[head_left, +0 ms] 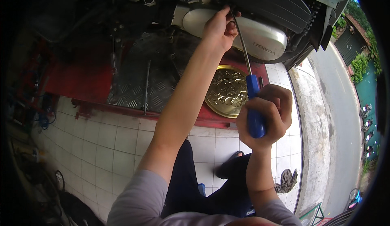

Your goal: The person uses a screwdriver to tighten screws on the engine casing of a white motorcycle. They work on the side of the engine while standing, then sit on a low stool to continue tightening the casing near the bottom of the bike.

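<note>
Gripping the blue handle of a long screwdriver (254, 88) in the closed right hand (270, 114), right of centre in the frame, with thumb and fingers wrapping around it. Pointing its slim steel shaft up and slightly left, toward top centre. Reaching up there with the left hand (219, 29) and curling its fingers beside the shaft's far end; being unable to tell pinching from mere touching, or to make out the tip among the dark parts. Working at the side of a motor scooter (266, 10) filling the top of the frame, covering part of its silver transmission cover (254, 33) with the left hand. Extending both arms over a red platform (87, 79) bearing a diamond tread plate (130, 94) left of centre and, just right of centre, a round embossed gold lid (226, 91). Resting a sandal (232, 157) on the white tiled floor (99, 138), lower centre, near a crumpled grey rag (286, 181) lying lower right. Working beside a grey road (345, 104) running down the frame's right side.
</note>
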`<state>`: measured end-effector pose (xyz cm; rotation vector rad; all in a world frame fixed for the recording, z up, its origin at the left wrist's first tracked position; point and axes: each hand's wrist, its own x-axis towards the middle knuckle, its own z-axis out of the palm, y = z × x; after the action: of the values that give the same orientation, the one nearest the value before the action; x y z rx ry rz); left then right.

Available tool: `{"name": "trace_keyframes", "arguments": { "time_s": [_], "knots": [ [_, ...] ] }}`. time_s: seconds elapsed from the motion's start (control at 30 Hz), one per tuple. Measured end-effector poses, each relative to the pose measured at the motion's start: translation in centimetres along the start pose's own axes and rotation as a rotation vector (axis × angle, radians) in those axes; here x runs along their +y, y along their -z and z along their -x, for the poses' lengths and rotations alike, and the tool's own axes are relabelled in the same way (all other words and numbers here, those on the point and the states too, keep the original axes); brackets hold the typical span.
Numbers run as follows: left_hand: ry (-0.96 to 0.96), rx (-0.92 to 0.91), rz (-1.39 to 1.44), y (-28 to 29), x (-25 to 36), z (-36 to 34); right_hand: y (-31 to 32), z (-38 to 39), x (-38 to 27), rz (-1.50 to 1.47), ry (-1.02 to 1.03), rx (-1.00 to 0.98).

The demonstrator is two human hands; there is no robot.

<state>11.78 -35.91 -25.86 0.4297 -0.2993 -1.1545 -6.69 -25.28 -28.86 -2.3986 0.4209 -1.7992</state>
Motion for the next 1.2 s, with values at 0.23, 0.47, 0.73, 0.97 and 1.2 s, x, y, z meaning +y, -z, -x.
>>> {"name": "trace_keyframes", "arguments": {
  "time_s": [0.23,0.47,0.73,0.97,1.2],
  "knots": [
    [0.042,-0.019,-0.044,0.2,0.8,-0.5,-0.9,-0.2,-0.6,-0.031,0.059,-0.012],
    [0.078,-0.070,-0.070,1.1,1.1,-1.9,-1.1,-0.6,-1.2,-0.033,0.082,-0.086],
    [0.159,-0.242,-0.094,2.2,2.0,2.8,-1.2,-1.2,-0.7,-0.038,0.043,0.035],
    [0.296,-0.905,0.112,4.8,-1.1,8.3,-1.9,-0.5,-0.9,-0.041,-0.072,0.148],
    [0.180,-0.750,0.109,5.4,-0.6,9.3,-0.3,-1.1,-3.4,-0.140,0.043,-0.063]
  ]
}}
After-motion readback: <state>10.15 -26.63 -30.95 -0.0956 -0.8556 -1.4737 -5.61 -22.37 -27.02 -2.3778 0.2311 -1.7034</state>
